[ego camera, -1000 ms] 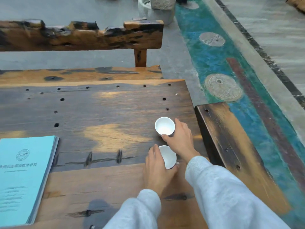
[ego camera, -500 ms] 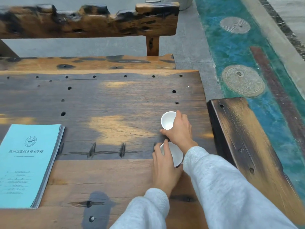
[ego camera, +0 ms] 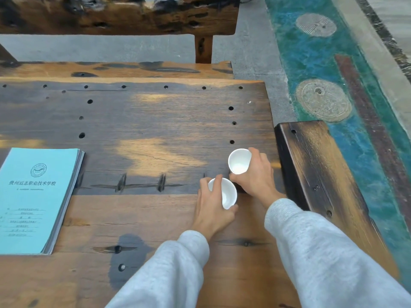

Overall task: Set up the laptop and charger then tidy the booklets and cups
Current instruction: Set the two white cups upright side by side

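Two small white cups sit close together near the right edge of the dark wooden table (ego camera: pixel 142 121). My right hand (ego camera: pixel 255 176) grips the far cup (ego camera: pixel 238 161), which tilts with its mouth toward me. My left hand (ego camera: pixel 211 207) wraps the near cup (ego camera: pixel 226 193), tipped to the right. Both cups look empty. A stack of light blue booklets (ego camera: pixel 37 196) lies flat at the table's left side, squared up. No laptop or charger is in view.
A wooden bench seat (ego camera: pixel 322 174) stands just right of the table, close to my right hand. Another bench with a rough backrest (ego camera: pixel 115 16) runs along the far side. Grey pavement and a teal floor strip (ego camera: pixel 315 63) lie beyond.
Both hands keep their hold on the cups, which have tipped a little more. The camera has tilted down and moved closer, so the table fills more of the view.
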`<state>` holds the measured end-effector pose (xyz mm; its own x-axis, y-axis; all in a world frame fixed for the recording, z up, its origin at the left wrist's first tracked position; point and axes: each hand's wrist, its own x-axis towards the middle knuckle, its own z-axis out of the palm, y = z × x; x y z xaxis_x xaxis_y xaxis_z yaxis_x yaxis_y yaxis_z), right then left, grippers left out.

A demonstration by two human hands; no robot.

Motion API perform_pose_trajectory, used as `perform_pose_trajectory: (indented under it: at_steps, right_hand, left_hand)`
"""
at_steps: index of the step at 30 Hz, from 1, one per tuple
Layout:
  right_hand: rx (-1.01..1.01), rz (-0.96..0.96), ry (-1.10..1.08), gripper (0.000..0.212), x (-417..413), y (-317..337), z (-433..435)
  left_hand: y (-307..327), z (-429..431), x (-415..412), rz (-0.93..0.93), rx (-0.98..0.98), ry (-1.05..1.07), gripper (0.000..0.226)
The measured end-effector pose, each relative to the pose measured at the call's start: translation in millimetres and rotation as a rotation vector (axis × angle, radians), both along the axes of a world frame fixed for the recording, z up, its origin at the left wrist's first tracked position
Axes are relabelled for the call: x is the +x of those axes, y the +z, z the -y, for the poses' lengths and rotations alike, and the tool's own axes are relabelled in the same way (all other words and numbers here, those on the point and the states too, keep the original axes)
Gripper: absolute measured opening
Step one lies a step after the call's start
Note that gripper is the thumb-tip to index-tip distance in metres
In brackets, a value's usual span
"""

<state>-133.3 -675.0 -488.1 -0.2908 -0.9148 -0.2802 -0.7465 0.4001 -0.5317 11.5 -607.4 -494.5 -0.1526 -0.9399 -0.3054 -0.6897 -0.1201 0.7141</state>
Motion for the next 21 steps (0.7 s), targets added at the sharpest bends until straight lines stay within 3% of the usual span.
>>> perform_pose_trajectory:
  at_steps: [17, 21]
  right_hand:
    - [0.085, -0.046, -0.11, 0.081, -11, 15, -225]
    - [0.08, -0.016, -0.12, 0.09, -11, 9, -265]
  left_hand:
    - [13, -127, 19, 0.057, -0.038, -0.223, 0.089]
    - [12, -161, 19, 0.04, -0.029, -0.228, 0.088]
